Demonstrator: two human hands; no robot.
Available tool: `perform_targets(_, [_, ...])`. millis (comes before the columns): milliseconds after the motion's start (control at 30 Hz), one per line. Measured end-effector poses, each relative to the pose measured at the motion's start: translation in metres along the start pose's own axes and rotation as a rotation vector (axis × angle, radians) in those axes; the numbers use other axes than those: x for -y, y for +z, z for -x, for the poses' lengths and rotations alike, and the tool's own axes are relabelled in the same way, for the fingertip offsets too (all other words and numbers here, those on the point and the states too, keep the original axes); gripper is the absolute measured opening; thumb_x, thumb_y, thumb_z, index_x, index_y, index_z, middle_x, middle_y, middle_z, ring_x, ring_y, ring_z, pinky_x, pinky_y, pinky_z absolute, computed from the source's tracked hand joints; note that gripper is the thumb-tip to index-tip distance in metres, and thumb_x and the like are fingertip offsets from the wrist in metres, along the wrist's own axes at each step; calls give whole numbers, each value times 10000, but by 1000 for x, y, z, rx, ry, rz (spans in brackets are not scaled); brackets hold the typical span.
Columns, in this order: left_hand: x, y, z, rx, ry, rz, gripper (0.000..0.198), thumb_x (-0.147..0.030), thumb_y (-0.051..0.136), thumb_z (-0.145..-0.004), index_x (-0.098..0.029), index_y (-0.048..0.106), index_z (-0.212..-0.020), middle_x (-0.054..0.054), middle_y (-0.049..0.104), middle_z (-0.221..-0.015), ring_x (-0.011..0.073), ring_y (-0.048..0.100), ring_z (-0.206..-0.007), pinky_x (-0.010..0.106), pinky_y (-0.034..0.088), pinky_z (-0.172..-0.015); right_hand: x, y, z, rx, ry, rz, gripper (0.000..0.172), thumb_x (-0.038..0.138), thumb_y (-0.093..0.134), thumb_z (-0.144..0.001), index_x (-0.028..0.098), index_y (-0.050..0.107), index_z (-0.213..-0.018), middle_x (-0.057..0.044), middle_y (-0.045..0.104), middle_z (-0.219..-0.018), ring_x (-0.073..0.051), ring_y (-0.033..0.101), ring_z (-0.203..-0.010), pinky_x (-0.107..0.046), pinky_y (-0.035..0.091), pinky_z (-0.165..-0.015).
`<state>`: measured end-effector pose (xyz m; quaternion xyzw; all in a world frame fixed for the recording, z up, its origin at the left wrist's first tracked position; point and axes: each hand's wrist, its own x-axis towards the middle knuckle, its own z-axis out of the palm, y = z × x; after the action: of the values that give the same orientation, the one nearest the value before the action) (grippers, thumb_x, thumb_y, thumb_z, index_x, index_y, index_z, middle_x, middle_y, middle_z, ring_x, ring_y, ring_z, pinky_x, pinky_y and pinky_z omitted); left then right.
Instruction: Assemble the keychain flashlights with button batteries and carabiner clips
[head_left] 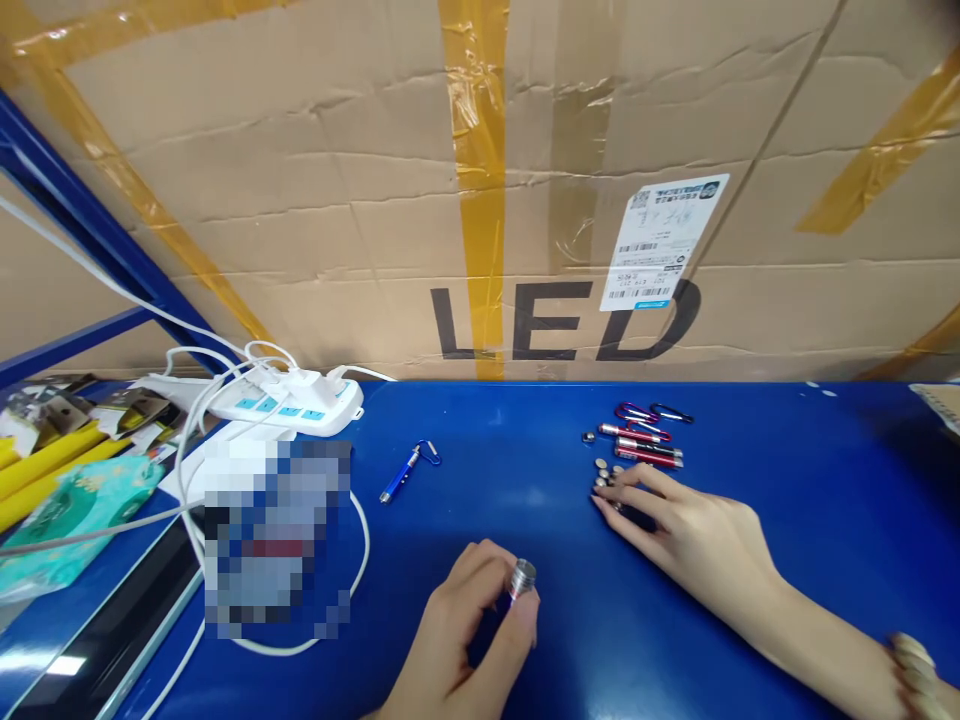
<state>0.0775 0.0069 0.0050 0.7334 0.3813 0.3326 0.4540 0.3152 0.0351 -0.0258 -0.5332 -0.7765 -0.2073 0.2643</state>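
Observation:
My left hand (pixel 472 620) is closed around a small metal flashlight tube (pixel 523 576); its silver threaded end points up between thumb and fingers, and most of the body is hidden. Farther right, my right hand (pixel 697 525) has its fingertips drawn close together on a small group of silver button cells (pixel 601 464), some covered by the fingers. Just beyond these lie several small red flashlights (pixel 649 456), with red and dark carabiner clips (pixel 636 411) behind. A tiny dark cap-like piece (pixel 588 437) sits beside them. Left of centre lies a blue flashlight (pixel 400 478) with a clip.
A large cardboard box (pixel 360 200) marked LED stands along the back of the blue table (pixel 480 450). At left are a white power strip (pixel 337 408), looping white cables (pixel 366 540), a blurred-out item (pixel 277 550), a dark flat device (pixel 112 620) and yellow packages (pixel 52 465).

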Motion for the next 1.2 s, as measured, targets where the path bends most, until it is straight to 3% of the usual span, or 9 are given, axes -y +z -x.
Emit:
perform_targets(167, [0, 0, -2, -57, 19, 6, 282, -272, 412, -925, -172, 571, -716, 33, 570, -778, 162, 536, -767, 274, 386, -761, 1, 1, -1, 6, -40, -22, 529, 381, 255, -977, 246, 715, -754, 42, 712, -789, -73, 656, -491, -166, 407, -311])
perform_targets(367, [-2, -3, -7, -70, -35, -55, 210, -202, 453, -904, -154, 626, -795, 48, 600, -813, 175, 550, -804, 271, 404, -744, 5, 2, 2, 14, -47, -41, 486, 387, 266, -974, 251, 715, -846, 45, 729, -865, -112, 704, -647, -164, 478, -359])
perform_targets(667, [7, 0, -4, -72, 76, -106, 174, -106, 523, -874, -151, 672, -952, 54, 644, -882, 171, 576, -836, 281, 415, -814, 6, 0, 0, 52, 18, -15, 521, 492, 260, -949, 246, 706, -837, 24, 722, -803, -127, 680, -538, -203, 423, -288])
perform_targets(800, [7, -1, -5, -75, 63, -109, 190, -102, 553, -858, -161, 689, -977, 55, 642, -868, 173, 583, -826, 271, 440, -785, 6, 0, 0, 119, 56, -211, 483, 533, 316, -921, 263, 698, -805, 24, 729, -811, -148, 705, -708, -199, 527, -455])
perform_targets(967, [8, 2, -2, -39, 28, -124, 165, -162, 570, -856, -154, 687, -971, 67, 664, -853, 186, 603, -790, 287, 467, -749, 18, -1, 4, 316, 117, -557, 311, 473, 450, -892, 269, 684, -867, -4, 719, -882, -159, 692, -774, -238, 562, -664])
perform_targets(1200, [11, 4, 0, 7, 59, -159, 154, -187, 540, -873, -139, 667, -946, 71, 648, -816, 169, 593, -732, 257, 465, -684, 42, -12, 3, 477, 49, -773, 199, 277, 465, -903, 262, 657, -853, 2, 682, -869, -129, 670, -718, -203, 540, -628])
